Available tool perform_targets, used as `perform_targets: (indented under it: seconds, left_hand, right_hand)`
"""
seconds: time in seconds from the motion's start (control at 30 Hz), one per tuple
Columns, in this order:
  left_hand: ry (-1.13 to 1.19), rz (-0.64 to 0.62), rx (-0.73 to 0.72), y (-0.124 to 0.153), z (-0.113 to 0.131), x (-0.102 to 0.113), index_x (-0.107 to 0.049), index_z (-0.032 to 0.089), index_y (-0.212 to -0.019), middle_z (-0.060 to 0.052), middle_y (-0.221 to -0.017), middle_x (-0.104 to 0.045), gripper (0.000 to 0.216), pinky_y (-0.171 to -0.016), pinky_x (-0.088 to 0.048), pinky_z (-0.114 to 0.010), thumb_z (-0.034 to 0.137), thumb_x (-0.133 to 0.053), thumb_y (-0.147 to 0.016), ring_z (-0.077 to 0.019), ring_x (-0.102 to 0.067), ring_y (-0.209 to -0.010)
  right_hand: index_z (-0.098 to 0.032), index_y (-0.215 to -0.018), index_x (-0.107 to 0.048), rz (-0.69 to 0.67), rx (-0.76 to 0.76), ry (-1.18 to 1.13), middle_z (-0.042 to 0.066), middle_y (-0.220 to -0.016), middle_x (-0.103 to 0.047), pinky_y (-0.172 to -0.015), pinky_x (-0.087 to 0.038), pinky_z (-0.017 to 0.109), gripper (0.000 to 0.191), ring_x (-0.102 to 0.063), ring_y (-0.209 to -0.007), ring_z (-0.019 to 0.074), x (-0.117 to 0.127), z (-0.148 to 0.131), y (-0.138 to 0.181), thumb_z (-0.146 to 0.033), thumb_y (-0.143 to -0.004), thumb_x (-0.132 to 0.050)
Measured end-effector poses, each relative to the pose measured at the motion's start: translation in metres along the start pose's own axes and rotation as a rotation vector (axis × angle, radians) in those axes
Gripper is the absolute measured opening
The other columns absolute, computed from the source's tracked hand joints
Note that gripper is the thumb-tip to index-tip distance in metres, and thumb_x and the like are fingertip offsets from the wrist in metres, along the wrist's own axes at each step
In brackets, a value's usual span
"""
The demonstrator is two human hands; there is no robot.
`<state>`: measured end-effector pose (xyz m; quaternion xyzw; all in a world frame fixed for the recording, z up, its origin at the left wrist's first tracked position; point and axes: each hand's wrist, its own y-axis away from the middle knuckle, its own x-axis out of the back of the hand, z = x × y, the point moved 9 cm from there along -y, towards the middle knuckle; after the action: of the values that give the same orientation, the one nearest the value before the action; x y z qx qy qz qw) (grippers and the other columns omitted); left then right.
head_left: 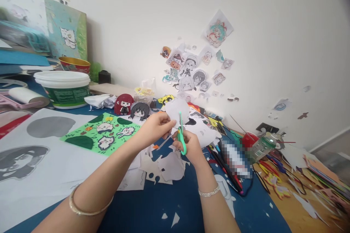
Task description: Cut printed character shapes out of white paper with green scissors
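Note:
My left hand (161, 125) is closed on a white paper cutout (175, 107) with a rounded outline, held above the table. Green-handled scissors (181, 142) are in my right hand (193, 145), their blades pointing up against the paper. Whether the blades are parted is too small to tell. Below both hands lie white paper scraps (171, 167) on the blue table cover (169, 207). To the left of my left forearm is a green sheet (90, 131) with small animal cutouts.
A large printed sheet (62, 167) covers the left side. Behind it stands a white-lidded tub (62, 89). Pens (226, 171) lie at right, near a glass jar (264, 147) and a red container (248, 140). Character cutouts (188, 63) are stuck on the wall.

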<state>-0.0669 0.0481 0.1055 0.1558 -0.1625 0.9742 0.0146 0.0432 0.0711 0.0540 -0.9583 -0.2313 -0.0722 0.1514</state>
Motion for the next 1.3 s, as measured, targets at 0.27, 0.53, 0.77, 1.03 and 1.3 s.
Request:
perform_targets:
  seconds: [0.27,0.53,0.77,1.03,1.3]
  left_hand:
    - [0.024,-0.022,-0.003,-0.002,-0.003,0.001,-0.044,0.018,-0.053,0.003,-0.044,-0.05,0.026,-0.044,-0.037,-0.021,0.034,-0.049,-0.073,-0.0094,-0.047,-0.04]
    - [0.024,-0.079,0.008,-0.001,-0.005,0.003,-0.045,0.018,-0.052,0.004,-0.041,-0.048,0.027,-0.043,-0.034,-0.02,0.033,-0.05,-0.073,-0.008,-0.042,-0.038]
    - [0.082,0.043,-0.005,-0.003,-0.006,0.008,-0.052,0.017,-0.063,0.003,-0.044,-0.051,0.026,-0.049,-0.038,-0.022,0.041,-0.053,-0.072,-0.011,-0.049,-0.045]
    - [0.177,-0.047,0.082,0.001,0.001,-0.003,-0.056,0.016,-0.06,0.003,-0.043,-0.051,0.02,-0.046,-0.037,-0.021,0.033,-0.056,-0.068,-0.0099,-0.046,-0.043]
    - [0.08,-0.055,0.171,0.002,-0.01,-0.009,-0.051,0.017,-0.048,0.001,-0.043,-0.051,0.03,-0.048,-0.04,-0.024,0.041,-0.058,-0.064,-0.0134,-0.049,-0.046]
  right_hand:
    - [-0.016,-0.071,-0.055,-0.02,0.01,0.038,-0.005,-0.053,-0.043,-0.043,-0.034,0.021,0.03,-0.039,-0.049,0.009,-0.002,-0.001,0.002,-0.037,-0.058,-0.071]
    - [-0.016,-0.07,-0.055,-0.034,-0.039,0.128,-0.005,-0.053,-0.045,-0.045,-0.035,0.021,0.026,-0.038,-0.049,0.0088,0.0,0.0,0.003,-0.031,-0.057,-0.072]
    - [-0.016,-0.075,-0.057,-0.048,0.004,0.068,-0.004,-0.055,-0.046,-0.046,-0.036,0.022,0.028,-0.042,-0.049,0.0093,-0.002,0.001,0.002,-0.034,-0.059,-0.071]
    - [-0.016,-0.08,-0.056,-0.052,0.06,-0.08,-0.002,-0.06,-0.051,-0.048,-0.041,0.024,0.034,-0.049,-0.051,0.0122,-0.002,0.003,0.002,-0.041,-0.062,-0.069]
    - [-0.016,-0.078,-0.055,0.013,0.122,-0.11,-0.002,-0.056,-0.051,-0.048,-0.04,0.024,0.035,-0.047,-0.05,0.0121,0.002,-0.004,0.001,-0.043,-0.061,-0.07]
